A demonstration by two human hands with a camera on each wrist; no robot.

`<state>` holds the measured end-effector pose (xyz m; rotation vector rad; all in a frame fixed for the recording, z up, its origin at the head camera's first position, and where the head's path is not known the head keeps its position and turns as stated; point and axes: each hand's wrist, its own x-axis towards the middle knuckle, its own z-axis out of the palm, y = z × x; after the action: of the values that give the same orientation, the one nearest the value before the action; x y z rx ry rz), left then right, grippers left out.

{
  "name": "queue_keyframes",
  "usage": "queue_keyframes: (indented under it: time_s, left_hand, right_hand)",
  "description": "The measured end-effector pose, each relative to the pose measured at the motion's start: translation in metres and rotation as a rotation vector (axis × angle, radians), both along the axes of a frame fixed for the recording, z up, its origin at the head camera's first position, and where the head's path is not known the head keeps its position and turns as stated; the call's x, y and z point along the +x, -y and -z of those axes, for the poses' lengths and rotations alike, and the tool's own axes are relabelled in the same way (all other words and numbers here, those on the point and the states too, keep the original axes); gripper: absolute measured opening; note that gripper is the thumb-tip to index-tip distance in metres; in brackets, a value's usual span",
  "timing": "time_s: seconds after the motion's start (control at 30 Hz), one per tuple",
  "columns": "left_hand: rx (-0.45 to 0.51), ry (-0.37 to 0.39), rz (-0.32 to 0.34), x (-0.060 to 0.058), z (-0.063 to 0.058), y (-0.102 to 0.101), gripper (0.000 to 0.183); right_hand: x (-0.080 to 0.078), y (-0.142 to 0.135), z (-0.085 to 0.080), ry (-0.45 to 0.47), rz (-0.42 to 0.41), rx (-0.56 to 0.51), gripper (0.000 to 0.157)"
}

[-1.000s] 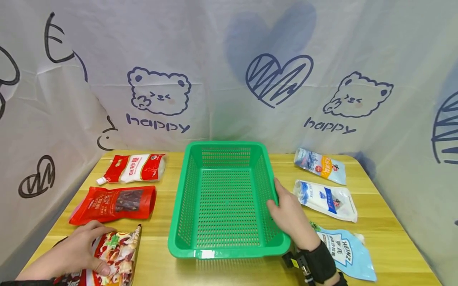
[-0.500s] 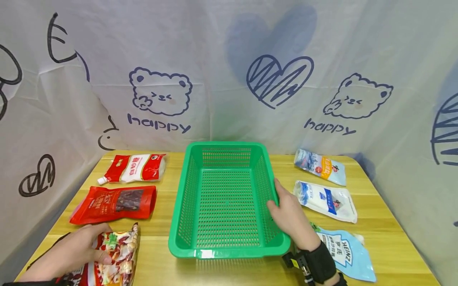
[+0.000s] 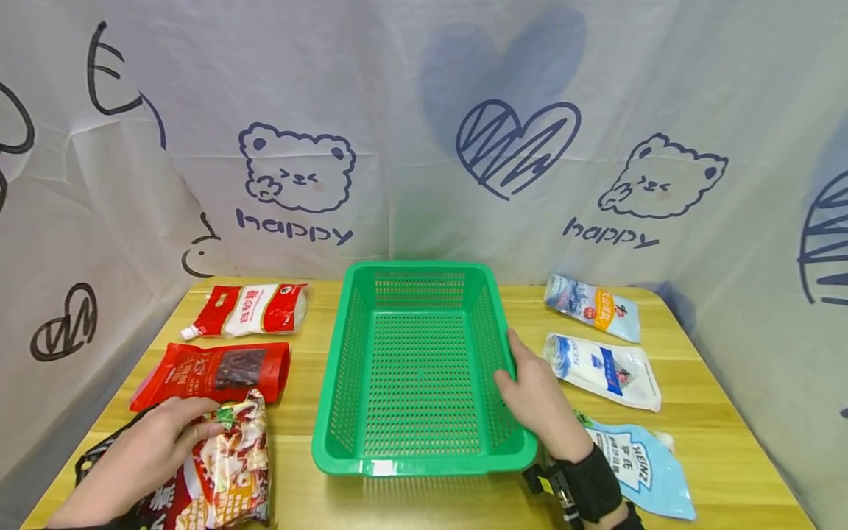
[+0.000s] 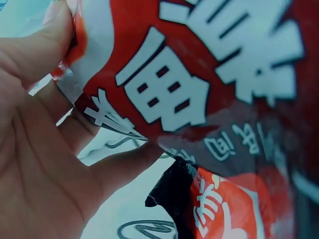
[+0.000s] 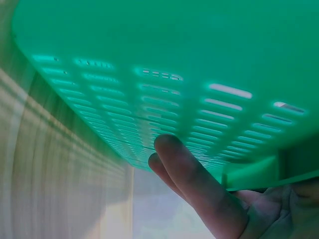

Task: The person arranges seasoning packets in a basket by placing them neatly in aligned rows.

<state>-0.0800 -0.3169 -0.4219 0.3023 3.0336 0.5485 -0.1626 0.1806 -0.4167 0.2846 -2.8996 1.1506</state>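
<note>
My left hand holds a red food bag with pictured food and white lettering at the front left. In the left wrist view the hand's thumb and fingers take the edge of the red bag. A black and red piece of packaging shows below it; whether it belongs to the same bag I cannot tell. My right hand grips the right rim of a green slotted plastic basket, thumb inside. The right wrist view shows fingers against the outside of the slotted wall.
Behind the left hand lie a red pouch with a dark window and a red and white spouted bag. To the right are a blue and orange pouch, a white and blue pouch and a light blue Heinz pouch.
My left hand has gripped the red food bag and raised it, tilting it up and slightly right. The right hand and the basket have stayed in place.
</note>
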Motion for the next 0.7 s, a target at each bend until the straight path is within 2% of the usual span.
queue_keyframes:
  time_s: [0.2,0.33,0.43,0.57,0.7]
  left_hand:
    - [0.003,-0.198,-0.021,0.004,-0.021,-0.015,0.011]
    - [0.002,-0.373,-0.002,0.003,-0.039,-0.022,0.017]
    - [0.015,-0.475,0.007,0.001,-0.054,-0.027,0.023]
    - [0.033,-0.560,0.011,-0.003,-0.073,-0.038,0.020]
    - [0.079,-0.603,0.020,-0.008,-0.090,-0.052,0.019]
  right_hand:
    - [0.000,0.000,0.000,-0.001,-0.006,0.006,0.072]
    - [0.000,0.001,-0.001,0.006,-0.008,0.006,0.072]
    - [0.000,0.001,-0.002,0.001,-0.008,0.009,0.072]
    - [0.000,0.000,-0.002,-0.007,-0.010,0.013,0.071]
    - [0.000,0.000,-0.002,-0.003,-0.012,0.011,0.072]
